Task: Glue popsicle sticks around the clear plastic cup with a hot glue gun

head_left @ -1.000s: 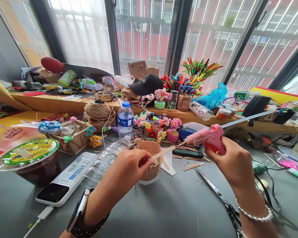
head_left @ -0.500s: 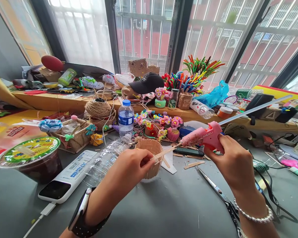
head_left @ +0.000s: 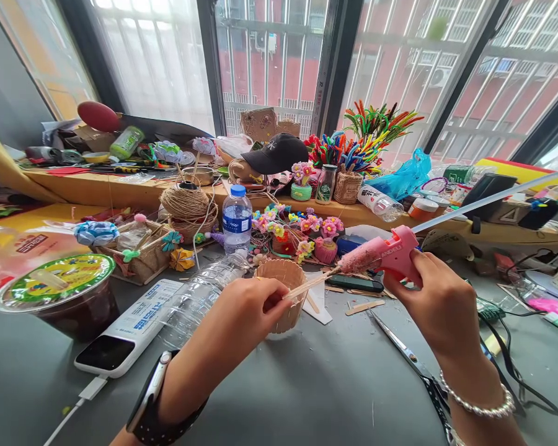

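Note:
My left hand pinches a thin wooden craft stick by its near end, with the stick pointing up to the right. My right hand is wrapped round a pink hot glue gun, which has a long clear glue stick coming out of its back. The gun's nozzle is at the far part of the craft stick. Just behind my left fingers stands a round cup made of upright wooden sticks, partly hidden by the hand. A loose craft stick lies on the table to its right.
Scissors lie near my right wrist. To the left are a lying plastic bottle, a white power bank with a phone, and a lidded drink cup. Behind stand a water bottle, twine and flower crafts.
The view has shifted very slightly. My hands, the craft stick and the glue gun keep nearly the same places, with the nozzle still at the stick's far part.

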